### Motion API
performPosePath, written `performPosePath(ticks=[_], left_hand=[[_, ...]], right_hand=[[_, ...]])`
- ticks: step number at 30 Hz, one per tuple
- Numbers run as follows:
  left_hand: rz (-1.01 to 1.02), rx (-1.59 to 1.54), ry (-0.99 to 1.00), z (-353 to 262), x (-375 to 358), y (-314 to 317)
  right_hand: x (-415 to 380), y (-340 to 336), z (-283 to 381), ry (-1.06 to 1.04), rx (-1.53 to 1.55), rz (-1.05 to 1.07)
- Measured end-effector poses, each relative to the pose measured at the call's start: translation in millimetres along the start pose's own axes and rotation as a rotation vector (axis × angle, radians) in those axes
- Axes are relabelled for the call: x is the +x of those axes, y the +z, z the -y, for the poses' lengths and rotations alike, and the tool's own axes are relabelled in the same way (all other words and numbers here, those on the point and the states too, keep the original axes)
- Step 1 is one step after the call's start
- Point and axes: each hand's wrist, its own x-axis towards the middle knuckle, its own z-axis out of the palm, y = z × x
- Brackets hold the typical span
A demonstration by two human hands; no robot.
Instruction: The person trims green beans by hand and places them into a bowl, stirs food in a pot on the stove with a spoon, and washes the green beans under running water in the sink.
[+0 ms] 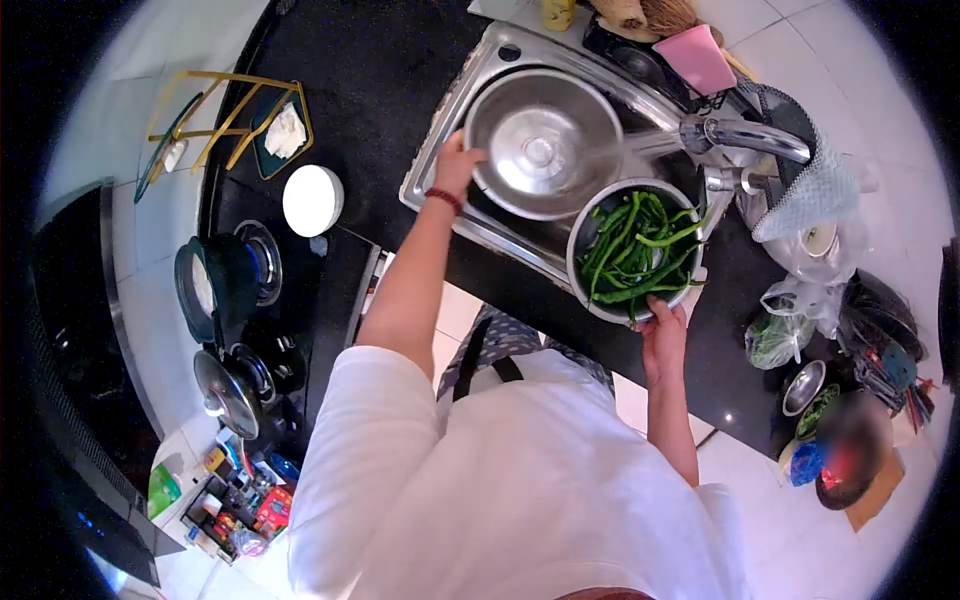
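Observation:
A large steel basin (490, 105) sits in the sink (436, 160), and my left hand (457, 166) grips its left rim, fingers over the edge. To the lower right, my right hand (664, 335) holds the near rim of a smaller steel bowl (585, 290), thumb over the inside. Long green peppers (640, 245) lie in that bowl, which rests or hovers at the sink's right front corner; which of the two I cannot tell. The faucet (745, 135) reaches over the basin from the right.
A white bowl (313, 200) stands left of the sink, beside the stove with a dark pot (203, 280) and a lidded pan (226, 392). Plastic bags (790, 315) and a small metal bowl (803, 388) are on the right counter.

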Motion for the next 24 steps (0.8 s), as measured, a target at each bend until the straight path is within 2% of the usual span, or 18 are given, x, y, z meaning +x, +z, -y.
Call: performPosePath(ticks=[1,2,3,5,8,10,11,13,15,17,18,19,21,22,24], left_hand=[[-0.003,-0.056,-0.063,2.9,-4.1,-11.5],[0.023,0.014,-0.160,12.1,-4.1,-20.2],[0.004,0.006,-0.154,15.7,-12.1,-10.3],[0.062,0.108,-0.120,68.4,6.7,-3.9],[0.107,-0.042,-0.088,78.9,14.7,36.5],[0.086,-0.034,-0.095,46.6,6.1,48.4],[0.094,0.052,-0.044,55.9,15.4,34.8],[0.061,0.077,0.000,24.0,-2.9,27.0],[-0.010,0.043,-0.054,24.8,-15.4,18.3],[-0.014,0.291,-0.125,63.0,-7.4,5.6],[-0.069,0.391,0.000,64.2,-10.5,16.9],[-0.024,0.396,-0.110,62.8,-11.4,21.8],[0.268,0.417,-0.570,49.9,-13.0,29.5],[0.561,0.532,-0.754,51.3,-5.7,27.5],[0.468,0.659,-0.741,31.1,0.7,38.8]], right_hand=[[-1.4,-0.6,-0.7,0.003,0.007,0.001],[-3.7,-0.7,-0.5,0.004,0.011,0.000],[-5.8,-1.1,-0.2,0.001,0.014,-0.002],[-5.3,-7.1,-2.5,0.000,0.016,-0.008],[-7.5,-8.1,4.2,-0.019,-0.026,-0.008],[-5.5,-3.1,5.4,-0.031,-0.034,-0.004],[-2.3,-3.8,5.5,-0.030,-0.045,0.002],[4.3,-3.7,1.8,-0.027,-0.051,0.023],[11.3,-9.0,-4.8,-0.018,-0.059,0.062],[15.1,-13.8,-8.4,-0.013,-0.063,0.088],[13.2,-12.0,-6.1,-0.011,-0.057,0.060],[9.6,-9.5,-3.0,-0.009,-0.055,0.029],[2.8,-7.7,2.4,-0.004,-0.048,-0.025],[2.1,-7.2,4.3,-0.003,-0.038,-0.044],[3.5,-8.2,4.0,-0.017,-0.026,-0.045]])
